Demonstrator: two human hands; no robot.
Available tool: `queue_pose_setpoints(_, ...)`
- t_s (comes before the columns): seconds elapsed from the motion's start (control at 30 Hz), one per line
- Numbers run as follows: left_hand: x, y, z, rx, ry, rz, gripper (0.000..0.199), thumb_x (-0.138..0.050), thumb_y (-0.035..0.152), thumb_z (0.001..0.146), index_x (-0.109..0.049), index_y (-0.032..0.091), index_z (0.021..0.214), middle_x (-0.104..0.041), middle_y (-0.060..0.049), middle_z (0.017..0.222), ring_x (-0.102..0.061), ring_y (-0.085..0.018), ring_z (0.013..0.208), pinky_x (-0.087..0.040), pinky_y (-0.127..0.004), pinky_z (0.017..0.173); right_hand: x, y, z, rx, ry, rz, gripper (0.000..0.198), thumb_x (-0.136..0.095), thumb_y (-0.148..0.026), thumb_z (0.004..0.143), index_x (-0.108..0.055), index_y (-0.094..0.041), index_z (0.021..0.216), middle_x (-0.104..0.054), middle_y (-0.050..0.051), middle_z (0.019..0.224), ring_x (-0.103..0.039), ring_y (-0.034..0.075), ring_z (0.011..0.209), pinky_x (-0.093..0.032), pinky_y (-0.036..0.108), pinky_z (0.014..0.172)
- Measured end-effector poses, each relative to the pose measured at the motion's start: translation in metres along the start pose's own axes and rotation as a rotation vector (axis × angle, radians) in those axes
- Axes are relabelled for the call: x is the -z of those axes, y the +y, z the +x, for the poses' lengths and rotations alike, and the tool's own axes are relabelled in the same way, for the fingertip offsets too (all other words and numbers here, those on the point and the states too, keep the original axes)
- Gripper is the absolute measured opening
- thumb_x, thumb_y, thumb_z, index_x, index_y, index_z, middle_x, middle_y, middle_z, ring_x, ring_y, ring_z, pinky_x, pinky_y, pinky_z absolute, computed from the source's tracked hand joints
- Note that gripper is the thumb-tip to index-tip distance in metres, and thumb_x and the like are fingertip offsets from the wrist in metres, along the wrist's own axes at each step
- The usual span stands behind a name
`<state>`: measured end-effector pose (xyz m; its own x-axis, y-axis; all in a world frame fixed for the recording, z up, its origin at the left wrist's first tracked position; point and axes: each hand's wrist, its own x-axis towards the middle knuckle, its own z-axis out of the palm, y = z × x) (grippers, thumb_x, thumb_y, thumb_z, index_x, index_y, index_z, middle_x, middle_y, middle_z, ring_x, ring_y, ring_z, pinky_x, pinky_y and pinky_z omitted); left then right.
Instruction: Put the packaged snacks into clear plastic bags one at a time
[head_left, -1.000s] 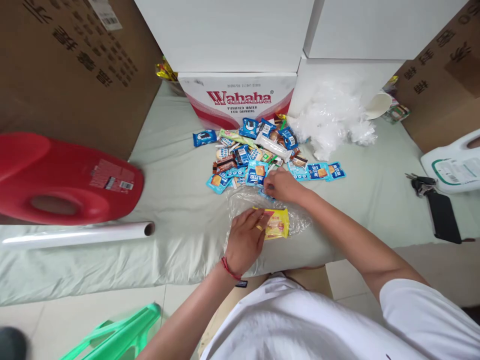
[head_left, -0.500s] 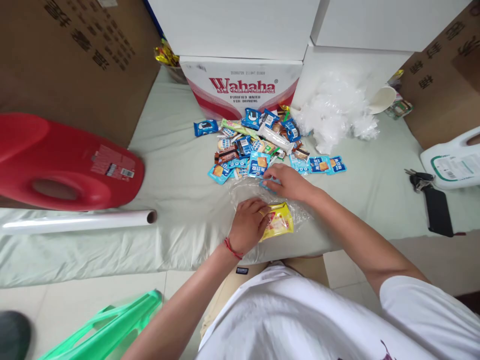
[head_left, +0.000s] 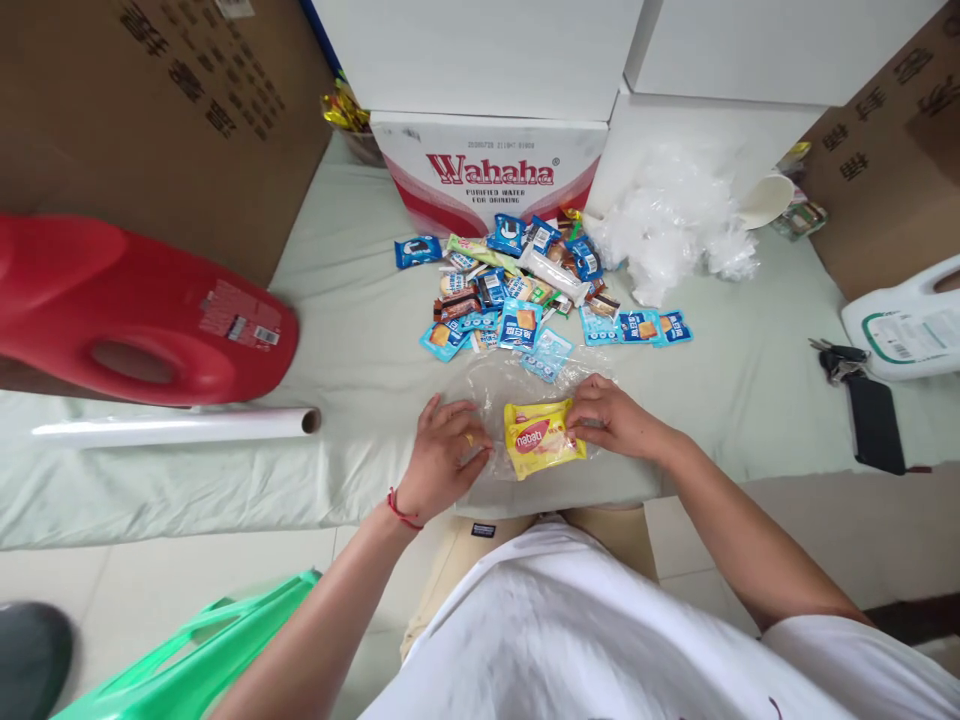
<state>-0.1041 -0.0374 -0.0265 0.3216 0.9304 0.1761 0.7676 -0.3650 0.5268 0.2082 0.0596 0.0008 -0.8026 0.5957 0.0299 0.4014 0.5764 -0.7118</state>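
Note:
A yellow Nabati wafer pack [head_left: 534, 450] lies on a clear plastic bag [head_left: 491, 385] near the table's front edge. My right hand [head_left: 619, 420] has its fingers and thumb closed on the pack's right edge. To the left of the pack, my left hand [head_left: 448, 450] is at the bag's left side with its fingers apart, nothing visible in them. A light-blue snack packet [head_left: 547, 355] sits just beyond the bag. Behind it is a heap of small wrapped snacks [head_left: 517, 285], mostly blue, brown and green.
Behind the snacks stands a Wahaha carton [head_left: 491, 165], with crumpled clear plastic bags [head_left: 667, 240] beside it. On the left are a red jug [head_left: 150, 320] and a white roll [head_left: 180, 428]. A white bottle [head_left: 911, 325], keys [head_left: 840, 362] and a black phone [head_left: 876, 425] lie right.
My left hand has moved left off the yellow pack. My right hand has let go of the light-blue packet and come down to the yellow pack's right edge.

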Motion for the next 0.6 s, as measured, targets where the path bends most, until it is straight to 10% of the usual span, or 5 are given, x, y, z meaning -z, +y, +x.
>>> queue_pose_setpoints(0.33,0.018,-0.01,0.013,0.131,0.057,-0.227,0.037,-0.05,0.054,0.1,-0.067,0.021,0.106,-0.075,-0.01,0.109,-0.068,-0.026,0.109,-0.049,-0.05,0.107,0.007,-0.007,0.007,-0.117,0.047,0.105,0.02,-0.059,-0.036,0.1,-0.068,-0.021,0.091,-0.068,0.005,0.087,-0.061,0.019,0.081,-0.045,0.03,0.074)
queue_pose_setpoints(0.5,0.002,0.012,-0.007,0.034,0.022,-0.039,0.096,-0.075,0.077,0.073,-0.05,0.019,0.146,-0.068,-0.018,0.133,-0.056,-0.039,0.134,-0.023,-0.067,0.124,0.002,-0.005,0.008,-0.163,0.065,0.127,0.016,-0.061,-0.032,0.097,-0.068,-0.02,0.089,-0.068,0.004,0.086,-0.061,0.018,0.078,-0.045,0.029,0.072)
queue_pose_setpoints(0.6,-0.012,0.023,-0.021,0.067,0.037,0.032,0.087,-0.081,0.055,0.079,-0.044,0.02,0.149,-0.07,-0.017,0.131,-0.052,-0.04,0.141,-0.011,-0.072,0.126,0.0,-0.003,0.008,-0.189,0.064,0.144,0.016,-0.06,-0.032,0.096,-0.068,-0.019,0.09,-0.069,0.005,0.086,-0.062,0.018,0.077,-0.045,0.029,0.072)
